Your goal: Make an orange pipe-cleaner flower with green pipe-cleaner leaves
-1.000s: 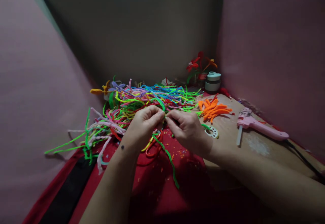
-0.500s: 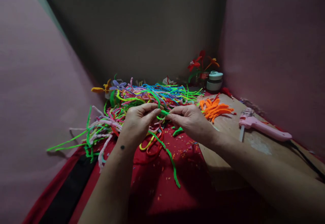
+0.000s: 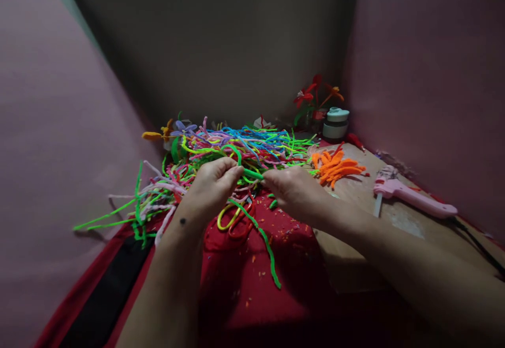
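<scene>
Between my hands runs a bright green pipe cleaner (image 3: 252, 174), pinched at both sides. My left hand (image 3: 213, 182) grips it with thumb and fingertips, and a green loop rises above those fingers. My right hand (image 3: 294, 187) is closed on its other side, fingers bent over the end. A second green length (image 3: 266, 240) hangs or lies below my left hand, trailing across the red cloth; whether it joins the held piece I cannot tell. Under the hands lie scissors (image 3: 228, 219) with yellow and red handles, their blades hidden. Short green pieces (image 3: 273, 201) rest beside my right hand.
A heap of many-coloured pipe cleaners (image 3: 252, 142) spreads behind my hands. To the right, a board (image 3: 355, 237) bears orange pieces (image 3: 335, 168) and a pink glue gun (image 3: 414, 198). A lidded jar (image 3: 335, 124) and red flowers (image 3: 305, 96) stand at the back.
My hands have drawn apart, my left a little leftward and my right slightly rightward, so more of the green pipe cleaner shows stretched between them.
</scene>
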`<state>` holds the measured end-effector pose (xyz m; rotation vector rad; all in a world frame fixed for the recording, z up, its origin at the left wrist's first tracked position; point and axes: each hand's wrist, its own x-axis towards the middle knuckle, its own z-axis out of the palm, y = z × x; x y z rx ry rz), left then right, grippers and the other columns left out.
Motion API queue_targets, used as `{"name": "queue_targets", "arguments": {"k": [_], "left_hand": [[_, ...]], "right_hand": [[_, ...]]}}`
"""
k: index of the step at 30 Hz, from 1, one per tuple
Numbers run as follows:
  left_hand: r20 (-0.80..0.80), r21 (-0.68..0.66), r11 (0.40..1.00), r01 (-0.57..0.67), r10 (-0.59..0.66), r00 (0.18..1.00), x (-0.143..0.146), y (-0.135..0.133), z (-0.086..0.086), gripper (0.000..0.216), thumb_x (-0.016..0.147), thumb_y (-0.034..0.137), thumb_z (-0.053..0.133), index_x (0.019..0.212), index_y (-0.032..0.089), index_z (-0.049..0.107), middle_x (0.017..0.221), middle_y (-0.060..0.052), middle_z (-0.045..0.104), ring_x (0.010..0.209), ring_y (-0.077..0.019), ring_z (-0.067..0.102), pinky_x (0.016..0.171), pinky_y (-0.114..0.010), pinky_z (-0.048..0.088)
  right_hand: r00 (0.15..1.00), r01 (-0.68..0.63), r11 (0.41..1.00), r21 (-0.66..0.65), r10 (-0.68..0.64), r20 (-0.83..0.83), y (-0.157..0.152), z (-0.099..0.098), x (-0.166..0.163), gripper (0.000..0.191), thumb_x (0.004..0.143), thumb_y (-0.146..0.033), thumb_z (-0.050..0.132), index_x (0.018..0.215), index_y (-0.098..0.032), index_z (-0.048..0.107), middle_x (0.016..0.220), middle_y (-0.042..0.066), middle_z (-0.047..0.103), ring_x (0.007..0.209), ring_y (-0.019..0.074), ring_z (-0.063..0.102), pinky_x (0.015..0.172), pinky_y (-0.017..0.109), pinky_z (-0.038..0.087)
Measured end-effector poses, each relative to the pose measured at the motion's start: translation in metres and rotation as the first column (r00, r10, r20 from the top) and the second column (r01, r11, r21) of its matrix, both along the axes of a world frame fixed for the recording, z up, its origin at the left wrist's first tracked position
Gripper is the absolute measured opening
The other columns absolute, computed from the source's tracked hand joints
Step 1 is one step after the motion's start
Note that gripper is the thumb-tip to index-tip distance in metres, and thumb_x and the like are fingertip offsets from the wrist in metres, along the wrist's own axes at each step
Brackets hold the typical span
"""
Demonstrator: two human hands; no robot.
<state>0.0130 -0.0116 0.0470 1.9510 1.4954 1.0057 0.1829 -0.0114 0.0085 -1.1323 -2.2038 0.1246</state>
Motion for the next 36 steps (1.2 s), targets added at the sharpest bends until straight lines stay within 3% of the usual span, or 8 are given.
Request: {"name": "queue_targets", "arguments": {"k": [3, 8, 19, 25, 31, 33, 35, 36], "left_hand": [[-0.027, -0.005, 0.999, -0.035, 0.035, 0.999, 0.002, 0.001, 0.0, 0.025, 0.073, 0.026, 0.053, 0.051, 0.017, 0.043, 0.046, 0.005, 0.038, 0.044, -0.0081, 0.032, 0.044, -0.022, 0.024], [-0.034, -0.04, 0.999, 0.017, -0.018, 0.999, 0.007, -0.001, -0.001, 0.026, 0.072, 0.028, 0.052, 0.051, 0.018, 0.042, 0.046, 0.006, 0.036, 0.043, -0.0076, 0.032, 0.043, -0.022, 0.025], [-0.024, -0.145, 0.986, 0.087, -0.091, 0.996, 0.011, -0.002, -0.002, 0.027, 0.073, 0.03, 0.051, 0.052, 0.017, 0.043, 0.046, 0.005, 0.04, 0.043, -0.0071, 0.034, 0.043, -0.021, 0.026], [-0.122, -0.025, 0.999, 0.042, -0.045, 0.992, -0.002, 0.004, 0.0, 0.026, 0.075, 0.029, 0.05, 0.054, 0.017, 0.04, 0.05, 0.006, 0.036, 0.047, -0.007, 0.032, 0.046, -0.021, 0.026], [-0.245, -0.018, 0.995, 0.102, -0.103, 0.964, -0.015, 0.01, 0.001, 0.025, 0.076, 0.03, 0.049, 0.056, 0.016, 0.041, 0.053, 0.005, 0.035, 0.049, -0.0073, 0.031, 0.048, -0.021, 0.026], [-0.246, -0.051, 0.989, 0.135, -0.144, 0.959, -0.015, 0.009, 0.002, 0.024, 0.076, 0.031, 0.049, 0.058, 0.016, 0.043, 0.054, 0.005, 0.036, 0.05, -0.0076, 0.032, 0.048, -0.021, 0.026], [-0.227, -0.104, 0.978, 0.18, -0.2, 0.953, -0.014, 0.007, 0.003, 0.023, 0.077, 0.032, 0.047, 0.061, 0.016, 0.046, 0.055, 0.005, 0.037, 0.05, -0.0077, 0.033, 0.048, -0.021, 0.027], [-0.22, -0.13, 0.968, 0.214, -0.239, 0.946, -0.013, 0.006, 0.004, 0.023, 0.077, 0.033, 0.047, 0.062, 0.015, 0.047, 0.055, 0.005, 0.037, 0.051, -0.0077, 0.033, 0.048, -0.021, 0.028]], "right_hand": [[0.989, 0.017, 1.0, -0.024, -0.013, 0.15, -0.001, 0.001, -0.001, 0.014, 0.073, -0.007, 0.05, 0.069, -0.015, 0.062, 0.052, 0.0, 0.048, 0.044, 0.0082, 0.03, 0.047, 0.027, 0.018], [0.985, -0.108, 0.991, -0.084, 0.095, -0.143, 0.0, 0.001, -0.005, 0.019, 0.085, -0.019, 0.046, 0.091, -0.015, 0.064, 0.063, 0.002, 0.06, 0.053, 0.0094, 0.046, 0.053, 0.024, 0.03], [0.999, 0.001, 0.998, 0.06, -0.004, 0.045, 0.0, -0.011, -0.011, 0.024, 0.084, -0.014, 0.041, 0.068, -0.011, 0.058, 0.055, 0.001, 0.047, 0.05, 0.0087, 0.031, 0.051, 0.027, 0.021], [0.987, -0.117, 0.95, -0.29, 0.079, -0.141, 0.002, 0.002, -0.007, 0.031, 0.085, -0.021, 0.047, 0.055, -0.014, 0.051, 0.047, -0.002, 0.047, 0.045, 0.0055, 0.035, 0.048, 0.023, 0.024], [0.951, -0.254, 0.739, -0.624, 0.309, -0.021, 0.006, 0.015, 0.011, 0.039, 0.087, -0.033, 0.045, 0.054, -0.015, 0.055, 0.044, 0.0, 0.053, 0.04, 0.0077, 0.043, 0.047, 0.022, 0.032], [0.952, -0.282, 0.812, -0.511, 0.305, -0.04, 0.006, 0.016, 0.015, 0.038, 0.089, -0.035, 0.041, 0.064, -0.014, 0.061, 0.053, 0.002, 0.059, 0.047, 0.0099, 0.049, 0.051, 0.024, 0.036], [0.971, -0.225, 0.963, -0.148, 0.209, -0.12, 0.007, 0.015, 0.014, 0.028, 0.089, -0.029, 0.042, 0.083, -0.015, 0.065, 0.073, 0.006, 0.065, 0.067, 0.0142, 0.055, 0.063, 0.027, 0.041], [0.971, -0.178, 0.982, 0.063, 0.186, -0.149, 0.008, 0.014, 0.013, 0.023, 0.089, -0.025, 0.044, 0.093, -0.016, 0.065, 0.085, 0.007, 0.066, 0.078, 0.0163, 0.055, 0.071, 0.03, 0.042]]}}
